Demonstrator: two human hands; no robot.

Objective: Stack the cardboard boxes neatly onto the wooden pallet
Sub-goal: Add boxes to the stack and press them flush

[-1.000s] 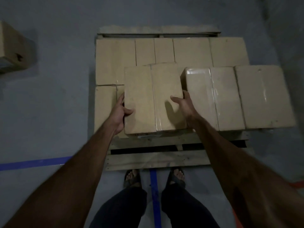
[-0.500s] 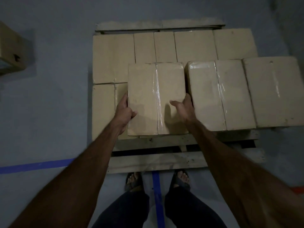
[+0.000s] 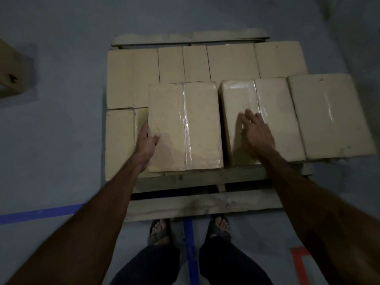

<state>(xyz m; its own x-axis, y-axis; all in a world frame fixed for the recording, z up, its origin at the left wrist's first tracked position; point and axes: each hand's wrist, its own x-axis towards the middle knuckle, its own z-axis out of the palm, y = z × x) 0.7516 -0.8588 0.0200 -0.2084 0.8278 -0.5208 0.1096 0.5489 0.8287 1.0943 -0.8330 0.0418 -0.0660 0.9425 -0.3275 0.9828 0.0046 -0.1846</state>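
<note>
A wooden pallet (image 3: 197,206) lies on the floor before me, with a lower layer of cardboard boxes (image 3: 133,77) on it. On top, a taped box (image 3: 191,124) sits in the middle front. My left hand (image 3: 146,140) grips its left edge, thumb on the top face. To its right stand two more upper boxes, one (image 3: 275,112) beside it and one (image 3: 329,114) at the far right. My right hand (image 3: 258,132) hovers over or rests on the nearer of these with fingers straight, clear of the middle box.
Another cardboard box (image 3: 10,75) stands on the grey floor at the far left. Blue tape lines (image 3: 37,214) cross the floor by my feet (image 3: 160,231), and a red tape mark (image 3: 298,258) lies at the lower right.
My right hand has let go of the middle box's right side and moved right over the neighbouring box, fingers opening. The middle box has settled on the lower layer; my left hand still holds it.
</note>
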